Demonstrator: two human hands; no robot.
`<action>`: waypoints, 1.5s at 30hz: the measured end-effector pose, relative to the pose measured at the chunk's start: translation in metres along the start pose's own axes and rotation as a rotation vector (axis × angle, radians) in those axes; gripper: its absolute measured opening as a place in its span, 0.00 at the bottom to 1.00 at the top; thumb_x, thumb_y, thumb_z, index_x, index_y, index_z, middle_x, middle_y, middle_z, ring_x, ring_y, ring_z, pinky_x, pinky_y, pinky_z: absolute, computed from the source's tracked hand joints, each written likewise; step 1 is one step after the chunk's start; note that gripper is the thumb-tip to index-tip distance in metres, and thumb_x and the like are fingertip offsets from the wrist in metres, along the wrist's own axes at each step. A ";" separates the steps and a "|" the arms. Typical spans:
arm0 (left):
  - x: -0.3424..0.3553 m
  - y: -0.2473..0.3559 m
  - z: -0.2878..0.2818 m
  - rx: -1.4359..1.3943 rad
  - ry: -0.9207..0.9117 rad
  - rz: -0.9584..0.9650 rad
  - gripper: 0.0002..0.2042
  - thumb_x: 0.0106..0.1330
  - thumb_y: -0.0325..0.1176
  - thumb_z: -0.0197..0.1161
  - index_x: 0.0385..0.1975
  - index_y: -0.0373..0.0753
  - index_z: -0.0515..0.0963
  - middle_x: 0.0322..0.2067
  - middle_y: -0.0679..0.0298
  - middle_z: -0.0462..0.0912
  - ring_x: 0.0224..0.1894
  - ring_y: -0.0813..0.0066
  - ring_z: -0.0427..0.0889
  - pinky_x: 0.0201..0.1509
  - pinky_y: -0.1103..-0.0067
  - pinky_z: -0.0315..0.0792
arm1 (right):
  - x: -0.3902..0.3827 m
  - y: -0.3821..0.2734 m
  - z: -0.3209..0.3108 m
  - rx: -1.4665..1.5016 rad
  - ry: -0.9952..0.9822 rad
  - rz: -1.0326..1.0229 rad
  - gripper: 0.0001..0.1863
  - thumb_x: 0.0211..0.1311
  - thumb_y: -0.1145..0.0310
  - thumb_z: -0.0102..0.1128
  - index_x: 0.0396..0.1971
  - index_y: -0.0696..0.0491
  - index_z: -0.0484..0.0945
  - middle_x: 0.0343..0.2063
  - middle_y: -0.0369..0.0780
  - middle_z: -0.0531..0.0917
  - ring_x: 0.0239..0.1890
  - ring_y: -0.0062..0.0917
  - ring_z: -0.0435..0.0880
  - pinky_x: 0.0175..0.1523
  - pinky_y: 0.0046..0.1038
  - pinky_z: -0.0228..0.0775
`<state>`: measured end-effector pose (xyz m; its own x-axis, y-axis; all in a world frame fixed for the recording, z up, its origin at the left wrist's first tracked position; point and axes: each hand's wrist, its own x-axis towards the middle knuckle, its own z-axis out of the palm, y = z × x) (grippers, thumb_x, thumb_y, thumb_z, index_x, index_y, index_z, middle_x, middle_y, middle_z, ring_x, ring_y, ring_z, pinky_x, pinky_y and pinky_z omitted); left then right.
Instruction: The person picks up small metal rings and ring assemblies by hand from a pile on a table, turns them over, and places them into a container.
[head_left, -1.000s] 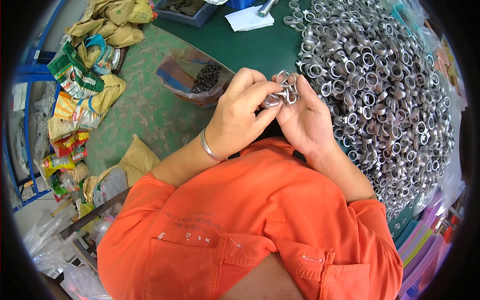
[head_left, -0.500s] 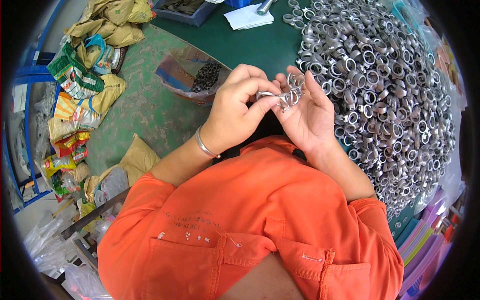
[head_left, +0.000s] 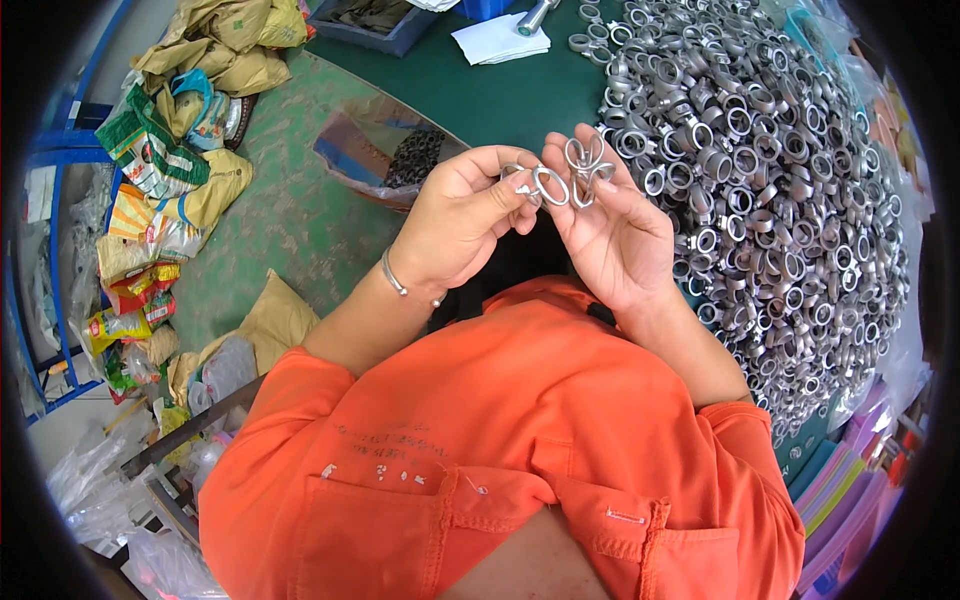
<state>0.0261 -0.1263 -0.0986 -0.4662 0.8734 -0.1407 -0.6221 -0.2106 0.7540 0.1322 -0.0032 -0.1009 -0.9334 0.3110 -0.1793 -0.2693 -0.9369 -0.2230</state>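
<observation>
My left hand (head_left: 452,218) is closed, with thumb and fingers pinching a small group of grey metal rings (head_left: 541,187) whose round openings stick out past the fingertips. Facing it, my right hand (head_left: 622,240) is partly curled round a cluster of similar metal rings (head_left: 584,172), with the thumb resting against them. The two groups are very close together; whether they touch I cannot tell. Right of my hands lies a large heap of metal rings (head_left: 765,215), many joined in pairs or with small lugs.
The heap lies on a dark green table (head_left: 480,100). A folded white paper (head_left: 487,47) with a metal tool (head_left: 535,18) on it and a grey bin (head_left: 400,35) sit at the far side. Left is an open bag (head_left: 350,165) holding dark parts; sacks (head_left: 220,190) line the floor.
My left hand has turned and drawn slightly left, so its rings now show face-on. In my right hand the rings have shifted and spread upright, and its thumb has bent in toward them.
</observation>
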 end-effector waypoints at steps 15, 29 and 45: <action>0.002 0.004 0.013 0.435 0.105 0.252 0.04 0.59 0.24 0.56 0.31 0.29 0.73 0.34 0.63 0.72 0.28 0.81 0.72 0.31 0.86 0.68 | -0.003 -0.003 -0.001 -0.080 0.013 0.061 0.17 0.56 0.68 0.52 0.46 0.53 0.68 0.42 0.42 0.74 0.40 0.26 0.74 0.42 0.28 0.67; 0.000 0.003 0.022 0.367 0.144 0.136 0.04 0.59 0.27 0.58 0.28 0.33 0.72 0.25 0.66 0.74 0.20 0.86 0.68 0.21 0.89 0.61 | -0.010 0.002 0.001 -0.279 -0.043 0.061 0.13 0.59 0.68 0.53 0.43 0.57 0.71 0.31 0.36 0.76 0.28 0.17 0.71 0.27 0.20 0.66; 0.001 -0.003 0.023 0.358 0.104 0.258 0.03 0.60 0.26 0.57 0.27 0.34 0.72 0.29 0.67 0.72 0.22 0.88 0.66 0.21 0.89 0.59 | -0.011 0.004 -0.010 -0.080 -0.032 0.236 0.13 0.64 0.61 0.46 0.38 0.56 0.73 0.29 0.35 0.76 0.27 0.17 0.72 0.31 0.21 0.67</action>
<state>0.0419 -0.1146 -0.0868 -0.6493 0.7599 0.0311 -0.2294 -0.2347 0.9446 0.1436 -0.0083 -0.1098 -0.9755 0.0784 -0.2055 -0.0243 -0.9669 -0.2539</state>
